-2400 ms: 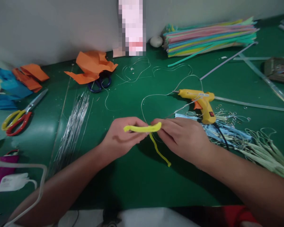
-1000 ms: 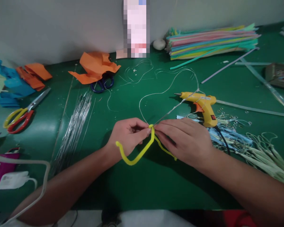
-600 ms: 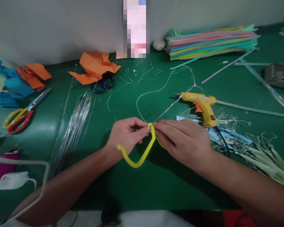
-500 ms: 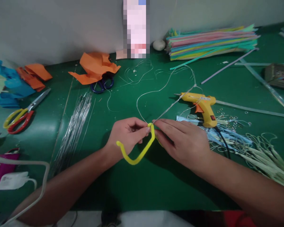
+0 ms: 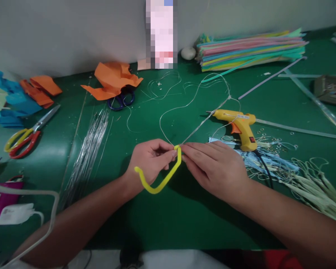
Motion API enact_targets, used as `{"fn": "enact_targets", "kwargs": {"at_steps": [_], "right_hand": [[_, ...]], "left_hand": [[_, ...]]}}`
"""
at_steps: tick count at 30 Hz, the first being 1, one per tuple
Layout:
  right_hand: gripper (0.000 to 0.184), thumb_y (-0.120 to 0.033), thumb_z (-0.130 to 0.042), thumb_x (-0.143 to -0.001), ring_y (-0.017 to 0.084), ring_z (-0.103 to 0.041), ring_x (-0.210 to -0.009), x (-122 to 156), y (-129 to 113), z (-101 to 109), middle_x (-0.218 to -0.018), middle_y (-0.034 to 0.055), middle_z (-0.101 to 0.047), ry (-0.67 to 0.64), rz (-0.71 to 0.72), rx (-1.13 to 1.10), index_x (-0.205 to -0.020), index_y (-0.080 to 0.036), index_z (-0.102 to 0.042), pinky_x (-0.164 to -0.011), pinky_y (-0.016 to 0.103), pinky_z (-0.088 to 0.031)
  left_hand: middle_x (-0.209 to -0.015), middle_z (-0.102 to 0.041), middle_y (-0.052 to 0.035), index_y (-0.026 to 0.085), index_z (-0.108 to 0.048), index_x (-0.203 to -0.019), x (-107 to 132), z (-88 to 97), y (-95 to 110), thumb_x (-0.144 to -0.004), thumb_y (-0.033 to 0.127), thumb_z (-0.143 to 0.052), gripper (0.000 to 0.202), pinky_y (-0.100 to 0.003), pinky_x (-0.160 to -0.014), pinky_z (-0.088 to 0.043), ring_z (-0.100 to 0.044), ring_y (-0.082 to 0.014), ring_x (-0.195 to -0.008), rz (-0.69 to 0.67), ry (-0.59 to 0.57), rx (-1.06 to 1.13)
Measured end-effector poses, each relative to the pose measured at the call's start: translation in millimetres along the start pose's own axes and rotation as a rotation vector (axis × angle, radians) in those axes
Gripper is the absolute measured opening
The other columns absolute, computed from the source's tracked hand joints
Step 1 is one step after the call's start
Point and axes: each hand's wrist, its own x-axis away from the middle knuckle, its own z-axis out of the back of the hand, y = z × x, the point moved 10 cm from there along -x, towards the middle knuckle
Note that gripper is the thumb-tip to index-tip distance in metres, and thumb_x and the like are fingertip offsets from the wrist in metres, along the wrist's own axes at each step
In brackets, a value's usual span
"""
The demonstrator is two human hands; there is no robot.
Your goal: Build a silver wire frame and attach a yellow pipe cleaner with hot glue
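A yellow pipe cleaner (image 5: 165, 181) hangs in a hook shape from between my two hands, its free end curling up over my left wrist. My left hand (image 5: 151, 158) is closed, thumb and forefinger pinching the pipe cleaner near its top bend. Close against it, my right hand (image 5: 217, 164) is closed too, its fingertips at the same bend; what lies beneath those fingers is hidden. A thin pale wire (image 5: 197, 127), partly twisted and looped, runs from this spot up and right across the table.
A yellow glue gun (image 5: 236, 118) lies right of my hands, beside blue and pale tassels (image 5: 268, 164). Pipe cleaners (image 5: 252, 50) are bundled at the back. Left are metal wires (image 5: 91, 144), red-and-yellow scissors (image 5: 30, 136), orange paper (image 5: 112, 78) and a purple glue gun (image 5: 5, 194).
The yellow pipe cleaner's free end has swung slightly left. The pale wire's far end has shifted a little up and left. Both hands stay in nearly the same place.
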Motion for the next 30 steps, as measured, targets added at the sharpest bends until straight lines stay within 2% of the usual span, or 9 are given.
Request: {"fn": "enact_targets", "kwargs": {"at_steps": [9,13,17,22,27,30], "right_hand": [[0.014,-0.014,-0.062,-0.093,0.015,-0.074,-0.079,-0.2,-1.1,5.5,-0.100,0.0051,-0.079,0.045,-0.005,0.001,-0.103,-0.013,-0.072,-0.062,0.029,-0.051],[0.014,-0.018,-0.064,-0.093,0.016,-0.075,-0.089,1.5,1.2,4.1,-0.107,0.0070,-0.077,0.047,-0.022,-0.032,-0.104,-0.014,-0.071,-0.071,0.027,-0.058],[0.011,-0.018,-0.064,-0.093,0.016,-0.075,-0.089,1.7,1.8,6.0,-0.104,0.0061,-0.078,0.069,-0.022,-0.077,-0.101,-0.017,-0.070,-0.079,0.027,-0.061],[0.008,-0.015,-0.064,-0.092,0.016,-0.075,-0.085,0.0,-0.5,11.1,-0.096,0.0069,-0.078,0.102,-0.001,-0.078,-0.096,-0.014,-0.071,-0.076,0.027,-0.061],[0.009,-0.014,-0.063,-0.092,0.015,-0.074,-0.088,0.9,-1.2,10.3,-0.096,0.0066,-0.078,0.102,0.004,-0.112,-0.095,-0.015,-0.070,-0.082,0.025,-0.059],[0.010,-0.014,-0.063,-0.091,0.015,-0.073,-0.084,-0.2,1.4,8.8,-0.095,0.0051,-0.078,0.079,-0.006,-0.086,-0.096,-0.018,-0.070,-0.076,0.028,-0.057]], "left_hand": [[-0.064,-0.068,0.0034,0.015,-0.072,-0.074,0.2,-1.6,-1.5,-0.075,0.019,-0.077,0.007,-0.011,-0.046,-0.048,-0.058,-0.0035,-0.048,0.025,-0.009,0.039],[-0.065,-0.069,0.0033,0.015,-0.071,-0.074,2.5,-2.3,-1.1,-0.076,0.020,-0.077,0.007,-0.011,-0.049,-0.048,-0.057,-0.0029,-0.050,0.019,-0.008,0.053],[-0.062,-0.067,0.0040,0.015,-0.071,-0.074,4.5,-4.9,-1.4,-0.075,0.019,-0.076,0.007,-0.011,-0.047,-0.046,-0.057,-0.0032,-0.049,0.014,-0.024,0.064],[-0.060,-0.065,0.0038,0.015,-0.071,-0.072,5.1,-3.6,1.5,-0.072,0.019,-0.079,0.010,-0.011,-0.047,-0.047,-0.057,-0.0036,-0.049,-0.023,0.005,0.029],[-0.061,-0.065,0.0039,0.015,-0.071,-0.073,5.8,-5.5,5.5,-0.075,0.022,-0.077,0.009,-0.012,-0.047,-0.047,-0.057,-0.0039,-0.049,-0.033,-0.017,0.027],[-0.060,-0.065,0.0038,0.015,-0.070,-0.072,6.2,-6.6,4.9,-0.074,0.022,-0.076,0.009,-0.013,-0.047,-0.047,-0.056,-0.0043,-0.049,0.003,-0.029,0.033]]}}
